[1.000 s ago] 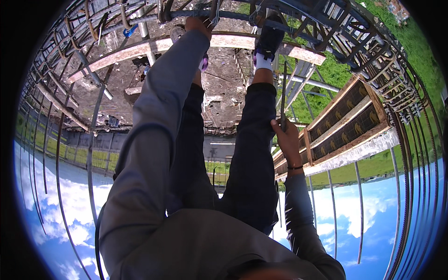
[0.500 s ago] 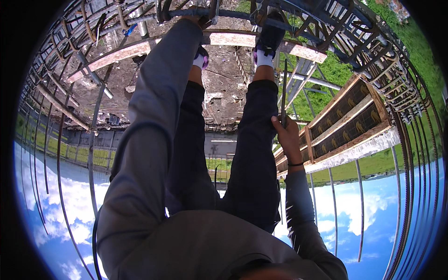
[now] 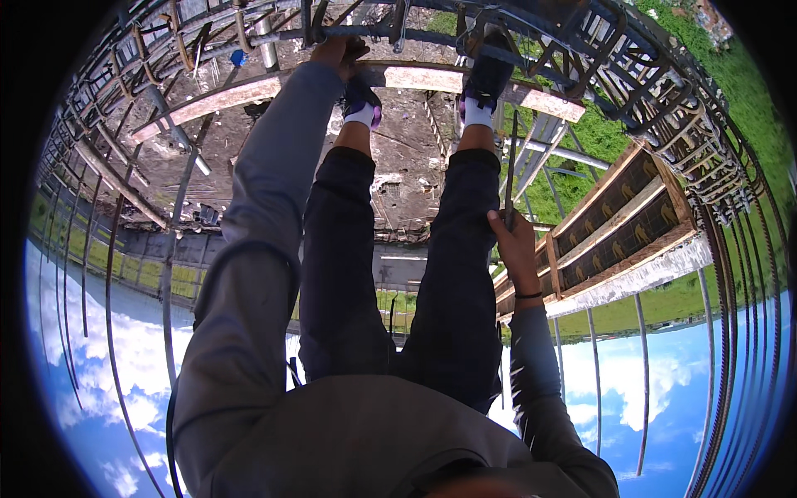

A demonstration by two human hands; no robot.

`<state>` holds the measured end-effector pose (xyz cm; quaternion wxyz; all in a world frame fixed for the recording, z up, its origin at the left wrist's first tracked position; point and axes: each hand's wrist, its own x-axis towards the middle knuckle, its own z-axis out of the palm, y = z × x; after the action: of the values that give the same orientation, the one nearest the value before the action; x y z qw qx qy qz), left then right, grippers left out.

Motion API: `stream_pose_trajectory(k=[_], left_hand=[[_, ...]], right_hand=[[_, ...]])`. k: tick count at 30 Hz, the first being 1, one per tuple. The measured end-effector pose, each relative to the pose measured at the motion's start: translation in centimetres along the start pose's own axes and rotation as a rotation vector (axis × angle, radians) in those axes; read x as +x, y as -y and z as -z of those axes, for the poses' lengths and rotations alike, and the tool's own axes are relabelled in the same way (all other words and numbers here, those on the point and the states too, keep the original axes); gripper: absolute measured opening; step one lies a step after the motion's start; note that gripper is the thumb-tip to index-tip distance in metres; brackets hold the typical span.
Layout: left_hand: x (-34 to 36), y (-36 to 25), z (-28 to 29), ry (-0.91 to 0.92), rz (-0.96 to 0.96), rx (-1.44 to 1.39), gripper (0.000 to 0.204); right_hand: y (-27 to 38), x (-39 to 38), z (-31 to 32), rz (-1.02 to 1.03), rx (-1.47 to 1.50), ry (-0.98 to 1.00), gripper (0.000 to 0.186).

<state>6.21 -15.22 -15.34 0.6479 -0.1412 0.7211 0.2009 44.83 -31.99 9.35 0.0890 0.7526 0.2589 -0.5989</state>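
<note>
We can read no words or numbers anywhere. The only printed marks we make out are tan-yellow emblems (image 3: 642, 233), repeated in rows toward three o'clock. They stand on dark panels (image 3: 654, 217) set in two strips on either side of a pale wooden batten (image 3: 614, 222). We see each as a small figure-like shape, too small for us to tell whether lettering goes with it.

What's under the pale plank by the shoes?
Brown ground shows past both long edges of the plank, with green grass near its right end. What lies directly beneath is covered by the plank itself.
</note>
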Motion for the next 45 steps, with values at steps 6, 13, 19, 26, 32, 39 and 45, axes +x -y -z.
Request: stream_pose_trajectory(k=[6, 13, 19, 26, 32, 39, 45], left_hand=[[-7.4, -0.6, 4.1, 0.728, 0.068, -0.359, 0.018], [-23.4, 3.5, 5.6, 0.679, 0.196, -0.241, 0.025], [-29.9, 9.8, -7.0, 0.651, 0.077, 0.154, 0.028], [-32.5, 9.5, -16.8, 0.36, 0.066, 0.106, 0.025], [-31.7, 5.3, -17.2, 0.373, -0.049, 0.783, 0.038], [-27.9, 2.9, -16.3, 0.823, -0.593, 1.796, 0.081], [-27.4, 4.1, -16.3, 0.798, -0.279, 1.478, 0.023]], right_hand=[[0.2, -1.6, 0.1, 0.036, -0.122, 0.001, 0.046], [2.1, -7.4, 1.7, 0.18, -0.201, -0.173, 0.035], [10.5, -7.8, 2.8, 0.607, 0.178, -0.383, 0.016], [12.5, -3.4, 5.5, 0.644, 0.031, -0.52, 0.013], [10.1, -2.8, 7.0, 0.524, -0.024, -0.483, 0.027], [8.7, -2.7, 9.3, 0.453, 0.344, -0.178, 0.015], [8.6, -2.3, 12.3, 0.493, 0.148, -0.198, 0.021]])
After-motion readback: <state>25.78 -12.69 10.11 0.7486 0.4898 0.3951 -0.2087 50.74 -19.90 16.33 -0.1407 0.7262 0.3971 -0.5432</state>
